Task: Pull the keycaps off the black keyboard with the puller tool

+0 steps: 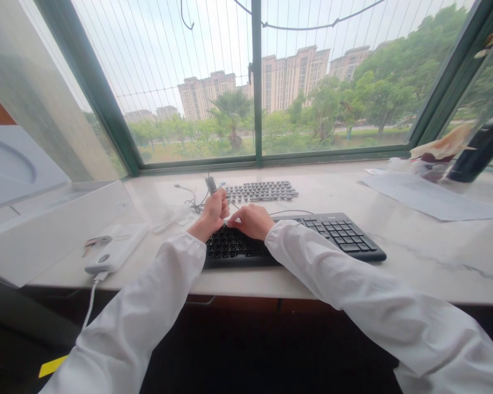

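A black keyboard (357,241) lies on the white sill-like desk, its number pad capped at the right and its left part without keycaps. My left hand (216,210) is closed in a fist over the keyboard's upper left, round a small grey tool (211,184) whose top sticks up above the fist. Beside it, my right hand (252,220) rests on the keyboard, thumb and fingertips pinched together near the left fist; what they hold, if anything, is too small to name. Loose keycaps (265,191) lie in rows behind the keyboard.
A white power strip (121,249) with keys (96,242) on it lies at the left, beside a white open box (57,235). Thin cables (194,203) tangle behind my left hand. Paper sheets (431,197) and a dark bottle (479,153) are at the right, near the window.
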A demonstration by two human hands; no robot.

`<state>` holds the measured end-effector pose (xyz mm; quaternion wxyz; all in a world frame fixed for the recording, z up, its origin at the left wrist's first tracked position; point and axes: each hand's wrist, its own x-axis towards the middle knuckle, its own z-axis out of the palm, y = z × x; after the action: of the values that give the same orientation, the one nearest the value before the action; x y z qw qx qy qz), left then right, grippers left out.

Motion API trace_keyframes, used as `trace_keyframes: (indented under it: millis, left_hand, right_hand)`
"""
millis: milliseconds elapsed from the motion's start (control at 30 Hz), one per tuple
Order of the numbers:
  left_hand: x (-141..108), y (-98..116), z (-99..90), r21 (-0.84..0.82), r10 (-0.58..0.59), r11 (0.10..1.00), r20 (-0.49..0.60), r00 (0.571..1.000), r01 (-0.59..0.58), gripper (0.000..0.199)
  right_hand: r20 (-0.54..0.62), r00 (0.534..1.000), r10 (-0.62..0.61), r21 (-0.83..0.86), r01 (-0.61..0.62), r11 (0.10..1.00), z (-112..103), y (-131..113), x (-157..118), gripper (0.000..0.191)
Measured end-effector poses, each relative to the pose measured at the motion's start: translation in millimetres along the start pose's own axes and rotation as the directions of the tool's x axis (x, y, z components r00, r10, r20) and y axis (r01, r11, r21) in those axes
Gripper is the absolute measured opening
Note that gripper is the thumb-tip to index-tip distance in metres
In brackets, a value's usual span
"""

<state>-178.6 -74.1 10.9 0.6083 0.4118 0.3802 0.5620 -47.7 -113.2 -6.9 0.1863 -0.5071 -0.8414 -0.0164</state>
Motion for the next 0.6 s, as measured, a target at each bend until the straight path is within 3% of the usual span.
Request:
trace_keyframes:
  millis: [600]
  left_hand:
    - [2.5,-9.9,-1.1,0.005,0.102,0.995,-0.050,0.994,-0.102,0.031]
  right_hand:
    - [-0.039,0.999,-0.034,-0.057,0.031,0.998,2.3,-4.0,-0.9,0.025]
